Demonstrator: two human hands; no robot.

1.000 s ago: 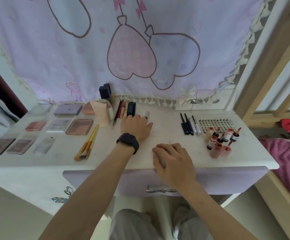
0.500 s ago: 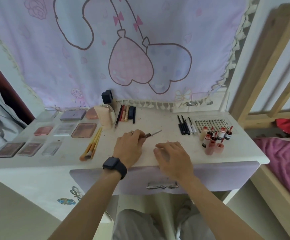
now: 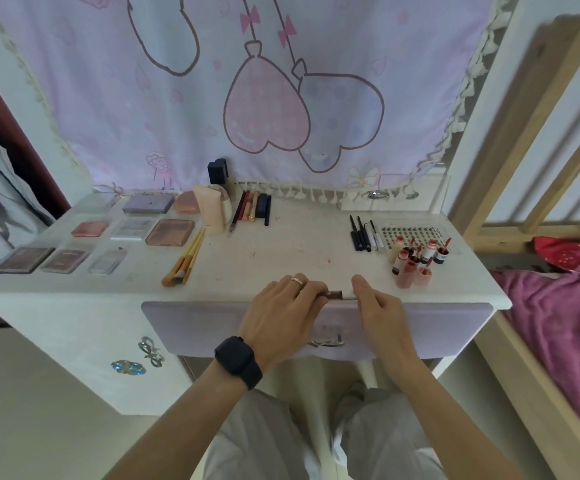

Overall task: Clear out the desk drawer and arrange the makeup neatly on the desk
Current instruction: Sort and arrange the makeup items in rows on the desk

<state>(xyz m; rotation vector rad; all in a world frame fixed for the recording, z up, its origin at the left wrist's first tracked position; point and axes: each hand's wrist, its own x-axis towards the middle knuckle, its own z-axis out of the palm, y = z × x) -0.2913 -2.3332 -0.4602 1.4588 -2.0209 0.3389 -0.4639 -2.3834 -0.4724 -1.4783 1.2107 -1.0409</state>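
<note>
Both hands meet at the front edge of the white desk (image 3: 281, 258), above the lilac drawer front (image 3: 212, 327). My left hand (image 3: 281, 317), with a ring and a black watch, pinches one end of a thin brown makeup pencil (image 3: 336, 294). My right hand (image 3: 378, 306) pinches its silver end. The pencil lies level between them. Palettes (image 3: 170, 232) sit in rows at the left, with brushes (image 3: 184, 259) beside them. Pencils and lipsticks (image 3: 252, 211) lie at the back centre.
Black eyeliners (image 3: 361, 233), a lash tray (image 3: 416, 233) and small red bottles (image 3: 416, 258) stand at the right. A beige tube (image 3: 212, 209) and a black bottle (image 3: 217, 171) stand by the curtain. A wooden bed frame (image 3: 541, 209) with pink bedding lies to the right. The drawer handle (image 3: 326, 342) shows below my hands.
My left hand picked the thin pencil up from the back of the desk and drew it toward the front edge. My right hand lifted off the desk and took its other end.
</note>
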